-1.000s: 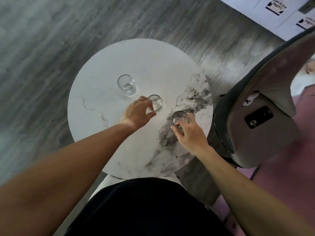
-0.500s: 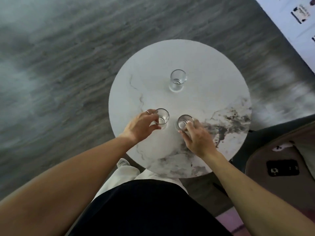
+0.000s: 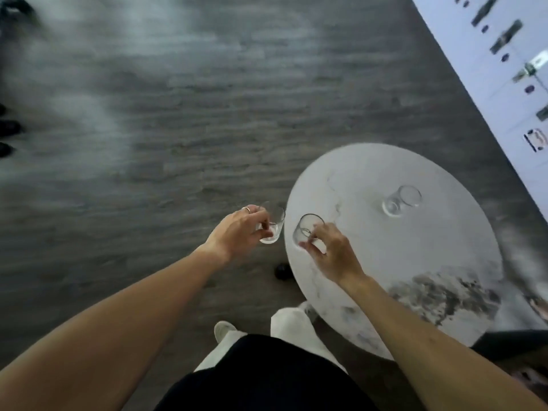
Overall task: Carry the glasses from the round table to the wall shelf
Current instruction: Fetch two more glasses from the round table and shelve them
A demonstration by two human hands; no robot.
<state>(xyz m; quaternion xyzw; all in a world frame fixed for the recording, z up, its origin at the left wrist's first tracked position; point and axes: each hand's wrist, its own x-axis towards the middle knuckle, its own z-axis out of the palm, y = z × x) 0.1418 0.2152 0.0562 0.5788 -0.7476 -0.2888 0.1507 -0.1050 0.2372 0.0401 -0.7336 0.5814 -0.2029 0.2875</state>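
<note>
My left hand [image 3: 237, 231] grips a clear glass [image 3: 274, 225] lifted over the floor, just left of the round marble table [image 3: 444, 247]. My right hand [image 3: 329, 252] holds a second clear glass [image 3: 305, 228] above the table's left edge. A third glass [image 3: 401, 200] stands alone on the tabletop, farther back and to the right. The wall shelf is not in view.
Grey wood floor [image 3: 178, 114] spreads to the left and ahead. A white wall with dark markings [image 3: 504, 54] runs along the upper right. A small dark object [image 3: 283, 271] lies on the floor by the table's edge. Dark shapes [image 3: 7, 126] sit at the far left.
Both hands have lifted their glasses off the tabletop and moved left; the left glass is past the table's edge. The view has swung left, so the table now sits at the right.
</note>
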